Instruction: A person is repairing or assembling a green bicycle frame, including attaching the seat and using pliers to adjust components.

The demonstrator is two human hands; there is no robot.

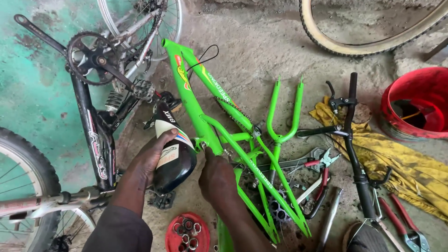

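A bright green bicycle frame [219, 112] lies on the dirt floor, with a loose green fork [284, 116] across it. My left hand [151, 151] grips a black, white and red bicycle saddle [172, 156] set against the frame's seat tube. My right hand [217, 177] is closed at the seat clamp just right of the saddle; whether it holds a small tool is hidden by the fingers.
A black upturned bicycle [93, 116] stands at the left. Black handlebars [352, 140] lie on a yellow cloth [406, 163]. Red-handled pliers [322, 161] and cutters [403, 221] lie right. A red bucket [415, 102], a red lid with rings [186, 231] and a tyre [368, 44] surround me.
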